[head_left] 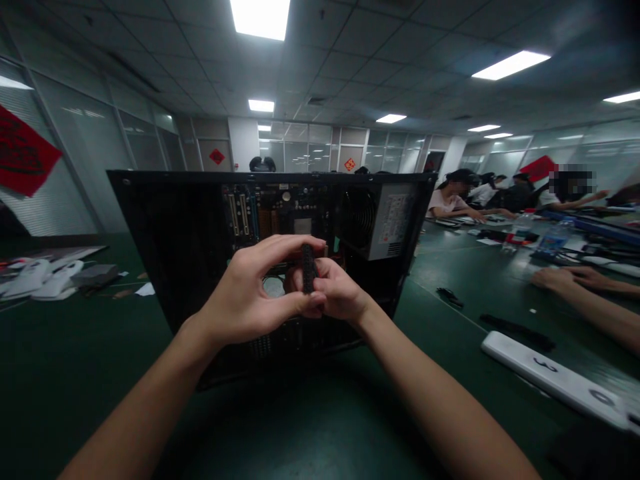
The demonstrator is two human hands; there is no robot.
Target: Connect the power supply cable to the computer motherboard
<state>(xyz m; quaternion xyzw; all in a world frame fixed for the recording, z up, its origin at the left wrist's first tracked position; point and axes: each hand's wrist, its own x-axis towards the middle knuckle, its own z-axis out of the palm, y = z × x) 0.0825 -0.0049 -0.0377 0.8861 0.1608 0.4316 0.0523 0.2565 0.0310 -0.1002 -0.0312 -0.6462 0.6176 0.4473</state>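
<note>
A small, narrow black connector [309,269] with a pitted face, apparently a multi-pin power plug, is held upright in front of an open computer case [175,200]. My left hand [250,290] grips it between the thumb below and the fingers above. Behind it, my right hand [337,287] is closed with thumb and fingers pressed at its side, touching it. Any cable on the connector is hidden by the hands. Inside the case, the motherboard [280,200] shows above my hands, and the power supply [393,223] sits at the upper right.
To the right lie a white power strip [555,377], a black cable [517,332] and a small black cord [450,297]. Another person's arms [585,287] rest on the green table [440,387]. Plastic bottles [555,237] stand farther back. White devices [43,277] lie at left.
</note>
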